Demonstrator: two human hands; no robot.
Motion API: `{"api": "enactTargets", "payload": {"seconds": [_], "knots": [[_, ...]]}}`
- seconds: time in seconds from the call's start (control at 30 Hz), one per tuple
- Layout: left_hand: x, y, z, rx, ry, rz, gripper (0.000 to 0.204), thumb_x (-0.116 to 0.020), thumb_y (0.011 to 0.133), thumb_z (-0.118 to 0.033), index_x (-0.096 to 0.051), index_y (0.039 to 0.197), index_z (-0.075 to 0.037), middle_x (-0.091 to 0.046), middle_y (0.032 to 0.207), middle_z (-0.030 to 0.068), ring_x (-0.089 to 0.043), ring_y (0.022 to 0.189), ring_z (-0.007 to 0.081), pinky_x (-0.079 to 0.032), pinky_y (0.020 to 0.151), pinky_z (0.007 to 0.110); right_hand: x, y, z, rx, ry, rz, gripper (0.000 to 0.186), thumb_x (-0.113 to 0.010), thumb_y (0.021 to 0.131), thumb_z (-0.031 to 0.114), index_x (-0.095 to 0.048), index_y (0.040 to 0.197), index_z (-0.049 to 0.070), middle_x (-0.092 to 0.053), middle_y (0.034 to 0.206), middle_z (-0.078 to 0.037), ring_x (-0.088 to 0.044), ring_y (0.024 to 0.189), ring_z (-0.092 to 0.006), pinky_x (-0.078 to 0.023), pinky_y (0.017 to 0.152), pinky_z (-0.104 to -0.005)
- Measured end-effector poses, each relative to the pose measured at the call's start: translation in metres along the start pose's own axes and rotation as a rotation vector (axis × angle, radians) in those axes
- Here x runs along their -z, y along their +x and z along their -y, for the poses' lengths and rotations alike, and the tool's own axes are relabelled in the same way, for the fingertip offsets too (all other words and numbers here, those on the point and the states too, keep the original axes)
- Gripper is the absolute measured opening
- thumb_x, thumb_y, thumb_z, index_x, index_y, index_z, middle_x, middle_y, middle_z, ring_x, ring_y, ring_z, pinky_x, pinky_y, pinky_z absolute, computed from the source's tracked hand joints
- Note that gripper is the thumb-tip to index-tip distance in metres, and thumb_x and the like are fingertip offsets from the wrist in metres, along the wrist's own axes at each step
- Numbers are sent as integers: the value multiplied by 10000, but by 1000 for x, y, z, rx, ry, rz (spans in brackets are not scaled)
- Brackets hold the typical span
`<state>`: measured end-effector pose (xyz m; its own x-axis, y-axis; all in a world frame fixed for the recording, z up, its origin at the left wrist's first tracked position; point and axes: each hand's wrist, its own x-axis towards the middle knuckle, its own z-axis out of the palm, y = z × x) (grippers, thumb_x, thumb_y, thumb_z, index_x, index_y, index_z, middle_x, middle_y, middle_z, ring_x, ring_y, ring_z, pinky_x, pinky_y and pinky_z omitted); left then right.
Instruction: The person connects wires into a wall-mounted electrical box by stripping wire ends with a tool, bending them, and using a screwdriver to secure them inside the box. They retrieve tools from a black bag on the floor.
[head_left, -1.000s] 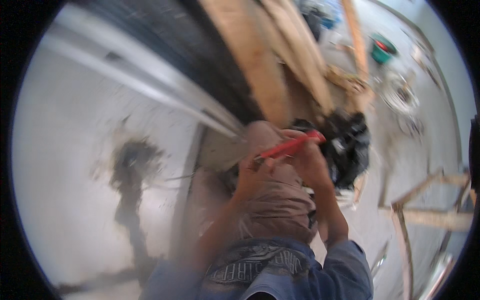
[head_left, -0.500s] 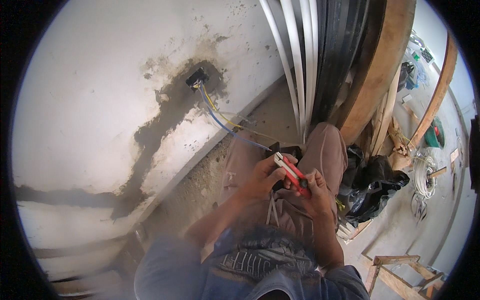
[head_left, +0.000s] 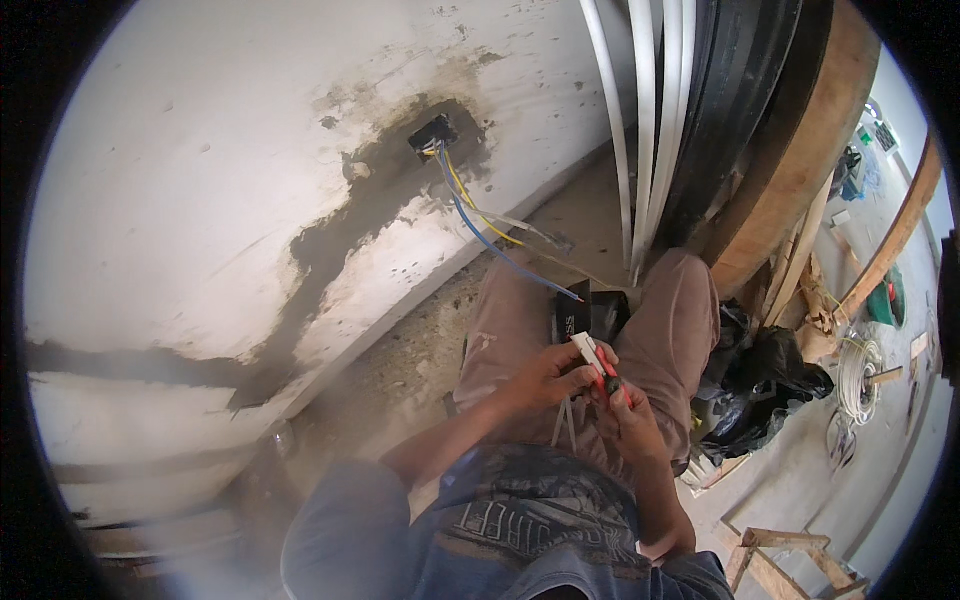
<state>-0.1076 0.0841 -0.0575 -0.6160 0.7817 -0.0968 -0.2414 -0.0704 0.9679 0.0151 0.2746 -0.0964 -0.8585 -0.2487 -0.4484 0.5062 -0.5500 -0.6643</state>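
A red utility knife with a pale metal front end and a dark part on its side lies between my two hands, above my lap. My left hand grips it near the metal end, thumb along the side. At the rear part, my right hand has its fingers and thumb closed around the handle. I cannot make out any bare blade. Beyond the knife, the free end of a blue wire reaches toward a black box between my knees.
Yellow wire and the blue one come out of a wall box set in grey mortar. White pipes and wooden boards stand ahead to the right. Beside my right leg lies a black plastic bag, near a cable coil.
The view has shifted, so the wall and legs appear farther right. Both hands still hold the knife, now nearer my body and turned somewhat more upright, with its rear more covered.
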Motion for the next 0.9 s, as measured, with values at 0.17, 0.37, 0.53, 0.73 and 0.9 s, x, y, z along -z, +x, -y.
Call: {"api": "enactTargets", "payload": {"seconds": [0.17, 0.37, 0.53, 0.73, 0.9], "knots": [[-3, -3, 18, 109, -69, -44, 302, -525, 1028, -255, -548, 1258, -61, -617, 1022, 6, -598, 840, 74, -492, 744, 258, -45, -8, 36, 416, -666, -253, 159, -564, 988, 199, -533, 1023, 47, -565, 923, -76, -522, 741, -181, -437, 660, -303], [-6, -1, 19, 35, 139, -113, 291, -507, 1034, -278, -587, 1211, -61, -621, 959, 10, -596, 818, 79, -508, 717, 259, -29, 2, 36, 307, -1046, -150, 268, -569, 967, 256, -539, 1067, 10, -566, 883, -192, -563, 764, -390, -460, 704, -434], [-1, -4, 25, 244, 59, -61, 358, -501, 1031, -364, -593, 1207, -67, -631, 1020, 13, -586, 902, 93, -499, 794, 269, -34, 6, 32, 583, -1159, -205, 359, -483, 1008, 346, -528, 1001, -10, -556, 746, -224, -555, 683, -408, -451, 671, -442], [-4, -2, 30, 205, 79, 32, 400, -499, 1031, -399, -595, 1192, -46, -626, 1013, 16, -577, 936, 99, -483, 847, 280, -18, 2, 15, 287, -981, -160, 304, -491, 1010, 303, -526, 1018, 2, -573, 819, -215, -577, 723, -368, -446, 676, -437], [-3, -4, 28, 271, 59, -22, 404, -504, 1030, -396, -600, 1174, -31, -626, 1012, 22, -573, 940, 106, -475, 865, 287, -31, -8, 29, 490, -1083, -148, 277, -521, 1004, 296, -515, 1028, 20, -565, 849, -200, -565, 734, -347, -438, 678, -423]]}}
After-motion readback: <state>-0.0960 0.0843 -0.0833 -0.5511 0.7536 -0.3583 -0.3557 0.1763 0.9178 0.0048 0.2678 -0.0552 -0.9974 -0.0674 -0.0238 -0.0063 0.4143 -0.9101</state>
